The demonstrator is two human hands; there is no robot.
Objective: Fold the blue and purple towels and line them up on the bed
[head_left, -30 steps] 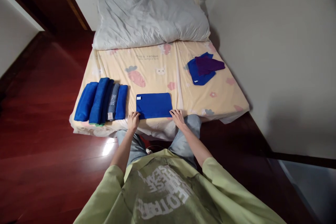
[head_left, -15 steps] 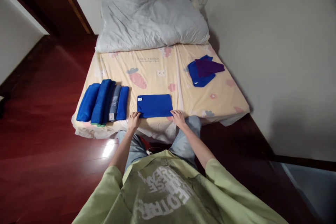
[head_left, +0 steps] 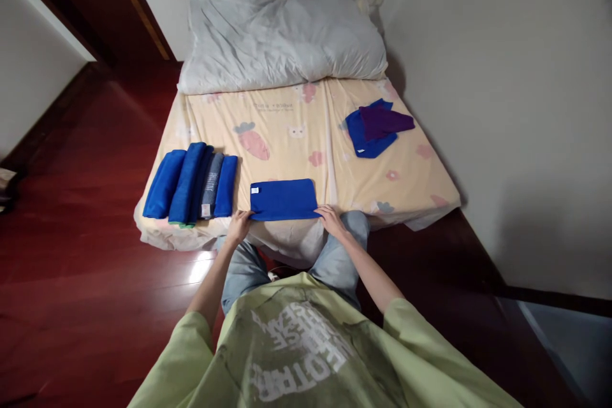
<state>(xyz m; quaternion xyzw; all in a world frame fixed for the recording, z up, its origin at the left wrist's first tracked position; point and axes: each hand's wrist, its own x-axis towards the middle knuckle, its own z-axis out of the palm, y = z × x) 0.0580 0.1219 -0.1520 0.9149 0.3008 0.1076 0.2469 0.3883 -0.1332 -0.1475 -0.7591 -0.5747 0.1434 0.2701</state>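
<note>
A blue towel (head_left: 284, 199), folded into a flat rectangle with a white tag at its upper left, lies near the bed's front edge. My left hand (head_left: 240, 225) pinches its near left corner. At the near right corner, my right hand (head_left: 331, 219) has its fingers closed on the cloth. The near edge looks pulled taut between both hands. Left of it, several folded blue towels (head_left: 187, 182) lie side by side, with a grey-blue folded towel (head_left: 211, 186) among them.
The bed (head_left: 277, 111) has a carrot-patterned sheet. Toward its right side lies a loose pile with a purple cloth (head_left: 382, 122) over a blue cloth (head_left: 370, 147). A bunched white quilt (head_left: 287, 38) fills the head end. A wall (head_left: 502, 108) stands on the right.
The flat blue towel has shifted slightly toward me, its near edge now stretched wider between my hands. My right hand has moved a little right. The view has tilted slightly.
</note>
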